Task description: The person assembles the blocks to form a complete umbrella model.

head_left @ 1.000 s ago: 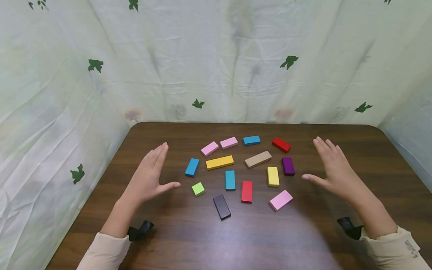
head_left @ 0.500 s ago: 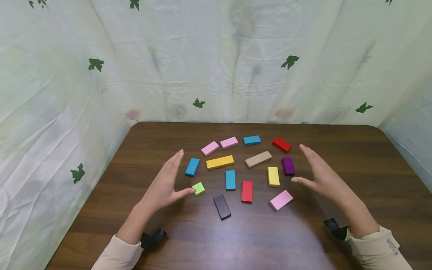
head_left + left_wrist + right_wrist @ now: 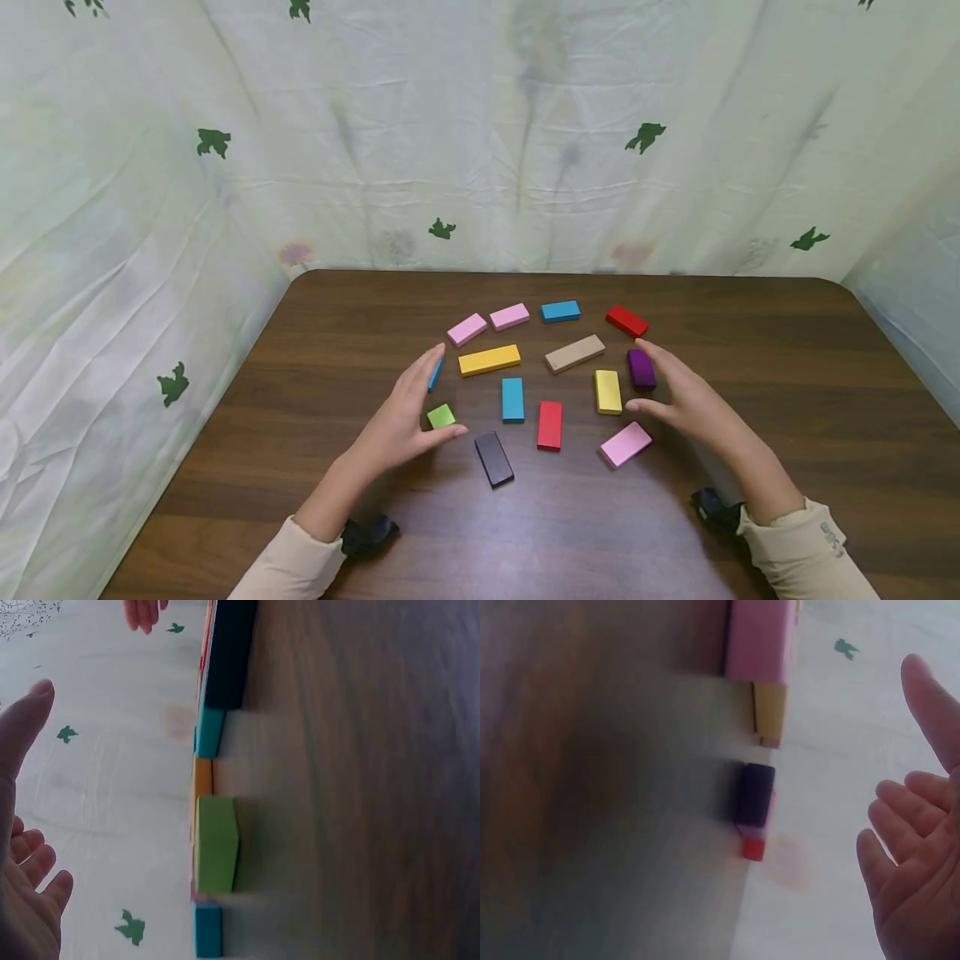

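Note:
My left hand [image 3: 405, 417] is above the left side of a group of coloured blocks, thumb spread from straight fingers, holding nothing. It partly covers a blue block [image 3: 435, 375], and a lime green block [image 3: 441, 416] shows between thumb and fingers. Close by its thumb lies a dark grey block [image 3: 493, 460]. On the other side my right hand [image 3: 693, 404] is spread the same way with nothing in it, beside a purple block [image 3: 641, 369]. A yellow block [image 3: 607, 392] and a pink block [image 3: 625, 445] lie near its thumb. Both wrist views show the fingers apart from the blocks.
Between the hands lie a teal block [image 3: 512, 400], a red block [image 3: 549, 426], a long orange-yellow block [image 3: 489, 361] and a tan block [image 3: 574, 353]. Farther back are pink, blue and red blocks [image 3: 626, 321]. A pale curtain [image 3: 480, 150] hangs behind the wooden table [image 3: 750, 317].
Both hands have moved inward toward each other, the left to the right over the green block, the right to the left up to the purple block. The blocks have stayed in place.

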Demonstrator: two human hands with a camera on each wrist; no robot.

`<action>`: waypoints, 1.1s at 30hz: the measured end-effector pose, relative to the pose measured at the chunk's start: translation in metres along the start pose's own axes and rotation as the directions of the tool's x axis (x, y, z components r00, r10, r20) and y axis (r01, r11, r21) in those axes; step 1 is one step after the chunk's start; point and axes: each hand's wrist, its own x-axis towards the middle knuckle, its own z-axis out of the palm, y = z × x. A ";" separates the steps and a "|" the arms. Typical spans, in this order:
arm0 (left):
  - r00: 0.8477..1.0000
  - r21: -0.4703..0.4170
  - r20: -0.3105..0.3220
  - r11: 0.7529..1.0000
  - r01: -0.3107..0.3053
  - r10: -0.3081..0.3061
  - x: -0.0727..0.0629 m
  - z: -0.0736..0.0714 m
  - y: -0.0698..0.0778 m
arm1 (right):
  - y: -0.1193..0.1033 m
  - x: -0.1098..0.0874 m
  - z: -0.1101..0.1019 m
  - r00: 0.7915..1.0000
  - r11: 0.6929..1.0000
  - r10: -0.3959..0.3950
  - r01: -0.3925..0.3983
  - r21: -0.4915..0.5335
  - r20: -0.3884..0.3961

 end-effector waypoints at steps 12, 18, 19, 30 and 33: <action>0.996 -0.098 0.068 0.993 0.072 -0.065 0.008 0.024 0.005 | 0.002 0.004 0.016 0.998 0.995 0.057 -0.060 0.081 0.039; 0.988 -0.137 0.088 0.981 0.134 -0.123 0.012 0.035 0.007 | 0.006 0.006 0.023 0.997 0.990 0.060 -0.065 0.124 0.044; 0.988 -0.147 0.089 0.979 0.142 -0.129 0.013 0.036 0.007 | 0.007 0.007 0.024 0.997 0.989 0.061 -0.066 0.133 0.048; 0.966 -0.188 0.156 0.954 0.234 -0.206 0.020 0.052 0.004 | 0.009 0.011 0.034 0.995 0.979 0.054 -0.069 0.194 0.082; 0.958 -0.209 0.176 0.943 0.260 -0.226 0.023 0.055 0.003 | 0.009 0.012 0.035 0.994 0.976 0.058 -0.075 0.203 0.090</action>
